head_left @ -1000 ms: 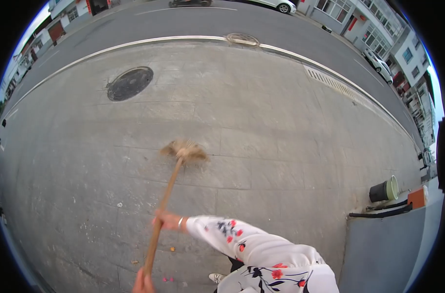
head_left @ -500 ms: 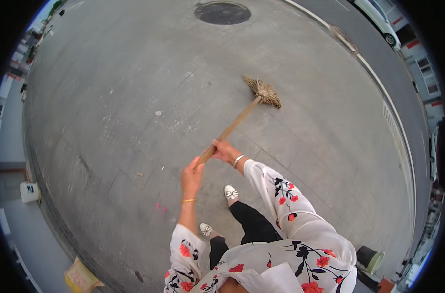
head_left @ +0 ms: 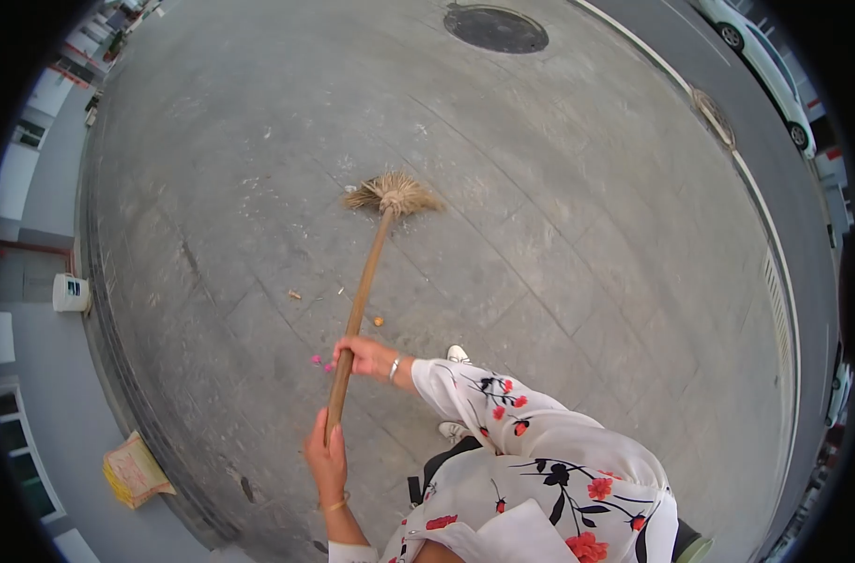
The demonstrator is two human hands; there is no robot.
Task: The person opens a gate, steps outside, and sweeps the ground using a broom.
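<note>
A broom (head_left: 365,286) with a long wooden handle slants away from me, its frayed straw-coloured head resting on the grey pavement (head_left: 559,216). My left hand (head_left: 325,457), a gold bangle at its wrist, is closed round the top end of the handle. Lower down the stick, my right hand (head_left: 362,357) wraps it too, with a silver bracelet behind it. Close to the right hand lie pink bits (head_left: 318,360) and a small orange piece (head_left: 379,321). A brownish scrap (head_left: 294,295) is left of the handle.
A manhole cover (head_left: 496,28) is set in the paving ahead. Along the right runs a pale kerb (head_left: 761,202), with a white car (head_left: 765,66) on the road beyond. On the left, a white bucket (head_left: 71,294) and a yellowish sack (head_left: 137,471) stand by the building.
The broom head has swept from right to left across the pavement. Both hands have moved left and closer to my body, still gripping the handle. The view has shifted somewhat.
</note>
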